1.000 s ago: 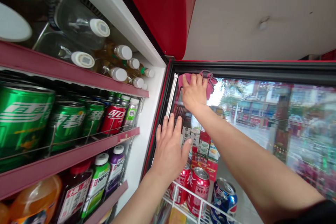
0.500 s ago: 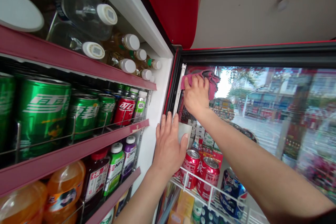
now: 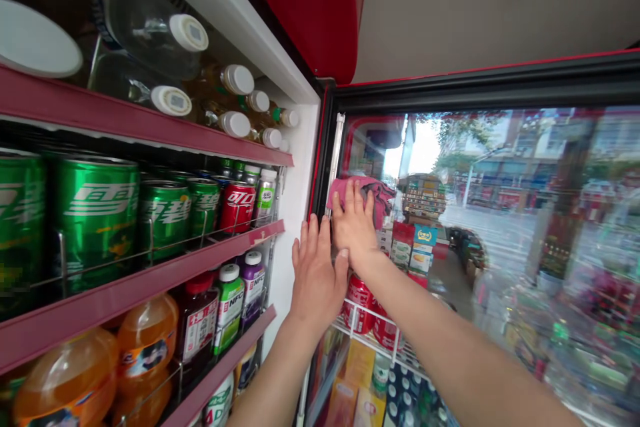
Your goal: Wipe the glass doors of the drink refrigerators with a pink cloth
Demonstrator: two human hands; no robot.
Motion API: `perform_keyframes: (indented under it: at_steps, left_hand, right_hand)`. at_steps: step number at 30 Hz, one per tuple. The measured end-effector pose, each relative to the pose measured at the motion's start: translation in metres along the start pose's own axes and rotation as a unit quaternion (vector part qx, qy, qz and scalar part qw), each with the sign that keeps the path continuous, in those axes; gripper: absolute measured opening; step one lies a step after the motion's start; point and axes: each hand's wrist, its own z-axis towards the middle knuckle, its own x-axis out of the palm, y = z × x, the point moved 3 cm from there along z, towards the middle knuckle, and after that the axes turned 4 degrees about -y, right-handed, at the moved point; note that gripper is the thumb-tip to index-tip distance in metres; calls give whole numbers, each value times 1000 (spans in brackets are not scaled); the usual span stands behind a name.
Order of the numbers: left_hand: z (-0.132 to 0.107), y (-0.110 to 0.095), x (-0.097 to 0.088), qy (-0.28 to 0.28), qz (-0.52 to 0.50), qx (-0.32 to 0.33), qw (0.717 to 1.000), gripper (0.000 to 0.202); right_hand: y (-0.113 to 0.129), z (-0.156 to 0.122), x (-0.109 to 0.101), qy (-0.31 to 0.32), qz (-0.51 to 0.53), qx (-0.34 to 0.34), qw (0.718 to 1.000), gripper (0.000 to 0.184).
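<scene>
My right hand [image 3: 356, 223] presses a pink and grey cleaning cloth [image 3: 383, 199] against the inside of the fridge door's glass [image 3: 505, 207], near its hinge side. Its fingers point up and lie over the cloth. Just left of it, my left hand [image 3: 317, 280] rests with straight fingers against the black door frame [image 3: 325, 167]; it holds nothing. The thumb of the left hand comes close to the right wrist. Red cans [image 3: 359, 300] stand in a white wire rack [image 3: 373, 315] on the door, partly hidden by my right forearm.
The open fridge on the left has shelves with maroon front strips [image 3: 140, 280]. They carry green cans [image 3: 100, 213], orange drink bottles [image 3: 145, 340] and white-capped bottles [image 3: 187, 32]. Above the door is a red panel [image 3: 310, 7]. A street shows through the glass.
My right hand and the cloth have slid down the glass, closer to my left hand. My left hand stays against the door frame. The view has shifted slightly.
</scene>
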Motion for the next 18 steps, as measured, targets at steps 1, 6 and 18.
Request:
perform_keyframes:
  at_steps: [1,6,18]
  left_hand:
    - [-1,-1,0,-2,-3,1,1000,68]
    - [-6,-9,4,0,0,-4,1000,68]
    - [-26,-51,24,26,-32,-18,999,72]
  right_hand:
    - [1,-6,2,15,4,2,1000,57]
    - [6,-37,2,58,-6,-23,998,57]
    - [-28,-76,-36,101,13,-25,995,52]
